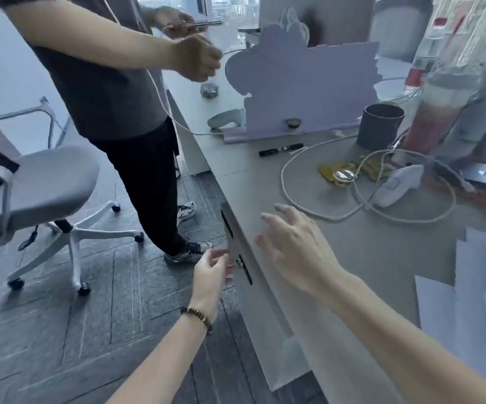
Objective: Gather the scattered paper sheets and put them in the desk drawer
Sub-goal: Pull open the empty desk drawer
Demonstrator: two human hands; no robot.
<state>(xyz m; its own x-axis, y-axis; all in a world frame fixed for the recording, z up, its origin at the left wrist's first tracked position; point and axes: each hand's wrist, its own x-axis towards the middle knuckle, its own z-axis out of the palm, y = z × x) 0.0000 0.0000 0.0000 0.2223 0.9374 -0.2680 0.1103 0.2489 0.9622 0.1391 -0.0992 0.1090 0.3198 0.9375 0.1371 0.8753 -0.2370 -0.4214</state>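
Several white paper sheets [469, 290] lie overlapping on the grey desk [367, 243] at the right edge of view. The desk's drawer front [243, 252] faces left, shut, with a dark slot handle and a small lock. My left hand [211, 271], with a bead bracelet on the wrist, is beside the drawer front at the lock, fingers curled and apart, holding nothing. My right hand [297, 246] hovers over the desk's near edge, fingers spread, empty, left of the sheets.
Another person [113, 91] stands at the desk's left end, holding a phone. A grey office chair [40, 188] is on the left. On the desk are a white cable loop [294, 199], a black pen [281, 149], a dark cup [380, 126], a white device [399, 185] and a purple cut-out board [303, 83].
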